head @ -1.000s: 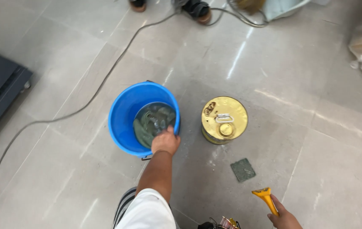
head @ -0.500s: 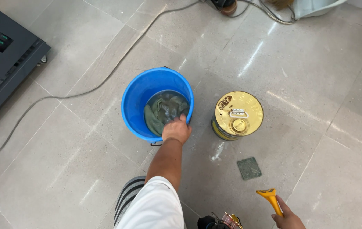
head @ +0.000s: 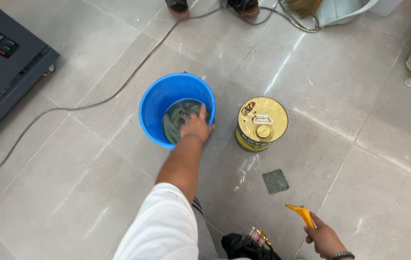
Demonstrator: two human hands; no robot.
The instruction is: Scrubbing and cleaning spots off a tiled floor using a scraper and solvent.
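Blue bucket [head: 155, 108]: one; left hand [head: 196, 127] spread inside; right hand [head: 324, 237] gripping one yellow tool [head: 301, 214].

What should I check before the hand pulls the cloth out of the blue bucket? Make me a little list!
1. Left hand reaches the cloth: ok, it is over the bucket's near rim, on the cloth.
2. Fingers closed on the cloth: cannot tell, the hand hides the grip.
3. Blue bucket standing upright on the floor: ok.
4. Gold can out of the way: ok, it stands beside the bucket, apart, lid on.
5. Right hand free to help: not ok, it holds a yellow-handled tool.
6. Cable away from drips: not ok, it runs close behind the bucket.
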